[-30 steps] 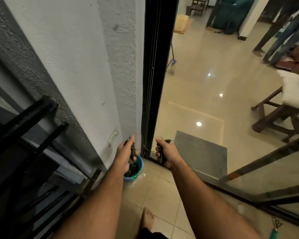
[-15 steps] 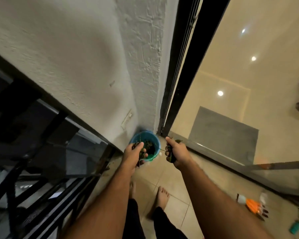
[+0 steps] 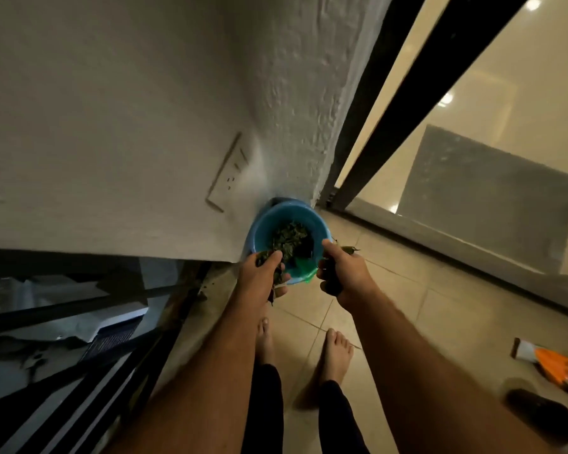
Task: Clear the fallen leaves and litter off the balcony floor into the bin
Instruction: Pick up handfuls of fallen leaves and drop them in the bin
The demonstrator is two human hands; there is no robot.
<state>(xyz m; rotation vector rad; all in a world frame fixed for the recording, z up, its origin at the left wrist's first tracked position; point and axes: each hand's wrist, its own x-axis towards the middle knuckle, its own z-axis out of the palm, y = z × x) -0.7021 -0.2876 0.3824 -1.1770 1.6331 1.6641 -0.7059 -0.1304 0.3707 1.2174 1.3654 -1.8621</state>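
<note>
Your bare feet (image 3: 333, 355) stand on glossy beige floor tiles (image 3: 407, 309). Farther, your left hand (image 3: 263, 276) curls round crumpled dark-green leaves (image 3: 277, 257); your right hand (image 3: 343, 273) clutches more. Both hover over the near rim of the round blue plastic bin (image 3: 259, 231), tucked in the far corner against rough white plaster wall (image 3: 295, 109).

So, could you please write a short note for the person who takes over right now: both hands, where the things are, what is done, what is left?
Left hand: grips a clump of dark green fallen leaves at the near rim of the round blue plastic bin.
Right hand: grips more leaves beside that rim.
Bin: on the tiled balcony floor, in the corner by the wall; it already holds leaves.
Done: both handfuls gathered and brought to the bin.
Left: drop both handfuls in. An orange hand tool lies on the floor to the right.
</note>
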